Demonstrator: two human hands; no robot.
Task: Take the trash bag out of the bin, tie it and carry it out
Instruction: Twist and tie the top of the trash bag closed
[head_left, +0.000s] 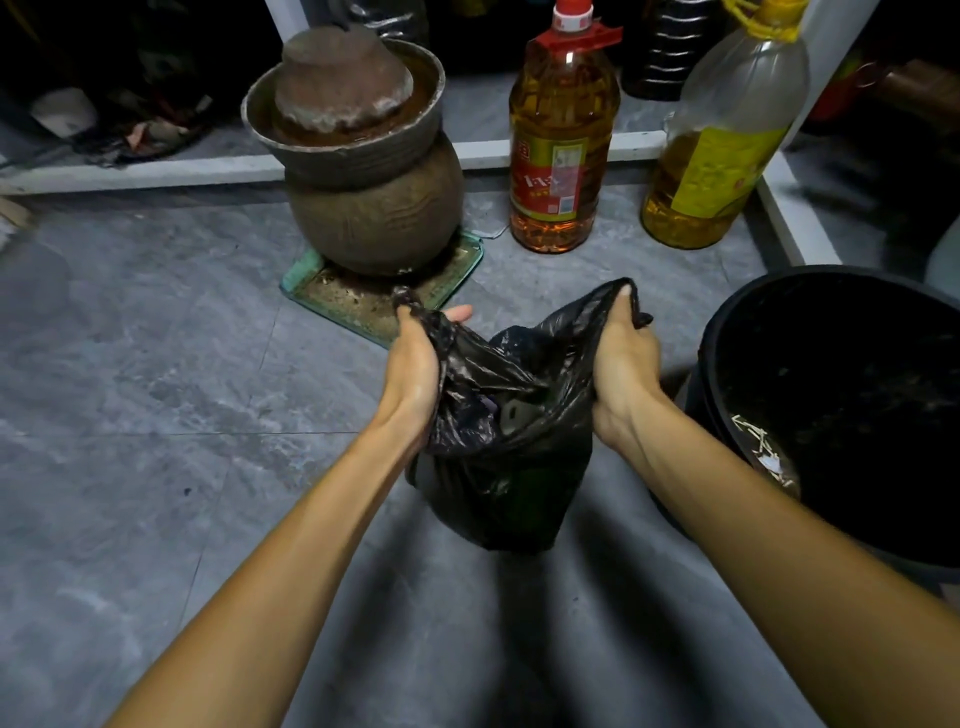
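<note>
A black trash bag (506, 467) stands on the grey floor between my arms, outside the bin. Its mouth gapes a little and some rubbish shows inside. My left hand (415, 364) is closed around the bag's left rim, which is bunched into a twisted tail sticking up past my fingers. My right hand (623, 358) grips the right rim, pulled up into a peak. The black bin (727, 332) stands to the right of the bag, without a liner, with a few scraps clinging to its inner wall.
A brown clay jar (374, 208) sits on a green tray (306, 291) just beyond the bag. Two oil bottles (561, 156) (722, 156) stand behind, by a white shelf frame (789, 218). Grey tiled floor (156, 415) stretches to the left.
</note>
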